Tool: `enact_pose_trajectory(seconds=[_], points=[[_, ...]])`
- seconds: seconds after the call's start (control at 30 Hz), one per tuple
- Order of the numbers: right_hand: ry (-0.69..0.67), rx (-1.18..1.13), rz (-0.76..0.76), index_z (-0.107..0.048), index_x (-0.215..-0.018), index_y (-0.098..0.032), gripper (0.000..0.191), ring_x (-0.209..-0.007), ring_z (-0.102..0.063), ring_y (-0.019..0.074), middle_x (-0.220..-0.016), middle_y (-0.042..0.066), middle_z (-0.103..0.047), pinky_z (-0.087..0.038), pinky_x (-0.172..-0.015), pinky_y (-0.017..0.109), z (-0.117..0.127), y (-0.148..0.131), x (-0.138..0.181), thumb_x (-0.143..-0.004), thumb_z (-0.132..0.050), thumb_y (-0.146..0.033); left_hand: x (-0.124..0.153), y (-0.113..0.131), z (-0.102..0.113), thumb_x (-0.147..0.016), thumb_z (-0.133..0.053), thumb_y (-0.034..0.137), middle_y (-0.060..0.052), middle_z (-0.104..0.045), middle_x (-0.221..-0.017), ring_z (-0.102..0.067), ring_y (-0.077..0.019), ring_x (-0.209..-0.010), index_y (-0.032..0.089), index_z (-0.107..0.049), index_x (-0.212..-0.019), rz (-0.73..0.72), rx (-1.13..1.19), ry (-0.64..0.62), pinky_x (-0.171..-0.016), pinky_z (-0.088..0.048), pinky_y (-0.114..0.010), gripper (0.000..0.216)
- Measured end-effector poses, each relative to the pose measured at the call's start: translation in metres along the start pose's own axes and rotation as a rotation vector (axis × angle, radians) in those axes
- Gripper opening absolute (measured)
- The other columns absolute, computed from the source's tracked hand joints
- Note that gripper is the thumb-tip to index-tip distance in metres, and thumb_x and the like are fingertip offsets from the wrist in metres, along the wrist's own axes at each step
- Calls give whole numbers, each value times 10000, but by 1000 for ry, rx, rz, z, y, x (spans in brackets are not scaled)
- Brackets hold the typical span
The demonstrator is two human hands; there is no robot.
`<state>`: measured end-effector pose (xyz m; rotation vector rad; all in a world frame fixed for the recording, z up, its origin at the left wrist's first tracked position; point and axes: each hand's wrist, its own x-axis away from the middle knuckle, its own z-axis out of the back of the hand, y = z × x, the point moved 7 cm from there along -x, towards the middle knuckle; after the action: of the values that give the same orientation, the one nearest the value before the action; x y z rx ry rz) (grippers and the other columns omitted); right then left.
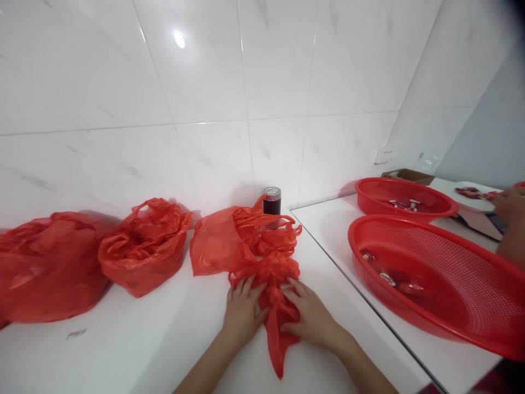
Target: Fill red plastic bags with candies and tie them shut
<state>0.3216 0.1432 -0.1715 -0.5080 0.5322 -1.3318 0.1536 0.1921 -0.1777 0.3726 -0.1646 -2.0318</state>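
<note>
A crumpled red plastic bag lies on the white table in front of me, its pointed end toward me. My left hand rests on its left side with fingers spread. On the other side, my right hand touches the bag, fingers apart and slightly bent. Just beyond it, more thin red plastic bags lie loosely bunched. Folds of plastic hide some of my fingertips.
Two fuller red bags stand at the left. A dark jar with a grey lid is near the tiled wall. At right are a red basket and red basin, both with small wrapped items. Another person's hand shows at the far right.
</note>
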Motion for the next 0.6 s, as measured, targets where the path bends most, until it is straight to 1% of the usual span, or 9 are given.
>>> enact_pose_trajectory(seconds=[0.07, 0.13, 0.17, 0.23, 0.33, 0.43, 0.5, 0.53, 0.6], points=[[105, 6, 10, -619, -1255, -254, 512, -1371, -345, 308, -1488, 96, -391, -318, -1105, 484, 11, 6, -2, -747, -677, -275, -17, -21, 5, -840, -600, 347, -113, -490, -1452, -424, -341, -1327, 266, -554, -1336, 76, -13, 39, -1084, -297, -554, 505], [266, -39, -21, -687, -1122, -259, 317, -1309, -425, 287, -1446, 84, -440, -363, -1065, 496, 31, 16, -1, -845, -535, -241, -29, -42, 15, -892, -517, 312, -172, -472, -1453, -408, -364, -1334, 189, -495, -1387, 175, -27, 92, -1056, -309, -588, 511], [343, -92, -42, -705, -1066, -261, 289, -1271, -461, 282, -1419, 83, -462, -397, -1033, 495, 42, 21, 2, -865, -498, -244, -32, -50, 22, -908, -482, 292, -198, -457, -1456, -399, -379, -1336, 161, -469, -1404, 219, -33, 121, -1039, -309, -616, 513], [445, -269, -54, -714, -1026, -267, 256, -1210, -505, 276, -1366, 91, -486, -473, -949, 454, 57, 28, 8, -857, -522, -272, -28, -56, 35, -931, -428, 275, -211, -428, -1469, -379, -390, -1344, 155, -460, -1406, 265, -38, 174, -1029, -277, -664, 490], [504, -607, -9, -717, -1007, -253, 249, -1164, -535, 277, -1276, 108, -525, -519, -862, 376, 68, 27, 20, -770, -653, -290, -6, -37, 52, -952, -403, 322, -145, -429, -1471, -358, -346, -1362, 239, -556, -1308, 222, -25, 246, -1077, -196, -660, 396], [465, -984, -2, -708, -933, -235, 222, -1063, -592, 279, -1156, 97, -605, -522, -832, 380, 65, 17, 28, -744, -686, -350, 21, 5, 61, -912, -506, 380, -128, -464, -1422, -408, -293, -1326, 256, -541, -1297, 52, 186, 309, -1076, -309, -563, 406], [380, -1199, -22, -692, -897, -227, 229, -960, -630, 269, -1100, 87, -641, -527, -794, 387, 58, 6, 29, -736, -693, -390, 32, 27, 59, -822, -639, 390, -135, -461, -1424, -425, -308, -1305, 254, -525, -1321, -17, 383, 292, -1042, -368, -542, 530], [337, -1261, -37, -685, -888, -225, 231, -915, -640, 258, -1081, 83, -652, -526, -781, 382, 54, 1, 29, -722, -710, -383, 34, 32, 56, -774, -689, 371, -125, -479, -1415, -430, -321, -1298, 263, -570, -1279, -16, 473, 261, -1043, -364, -547, 530], [298, -1310, -66, -670, -903, -225, 235, -839, -643, 224, -1040, 69, -668, -520, -760, 355, 52, -7, 30, -701, -738, -323, 36, 32, 50, -742, -703, 317, -94, -575, -1324, -479, -324, -1248, 271, -692, -1093, 23, 620, 205, -1049, -355, -541, 354]])
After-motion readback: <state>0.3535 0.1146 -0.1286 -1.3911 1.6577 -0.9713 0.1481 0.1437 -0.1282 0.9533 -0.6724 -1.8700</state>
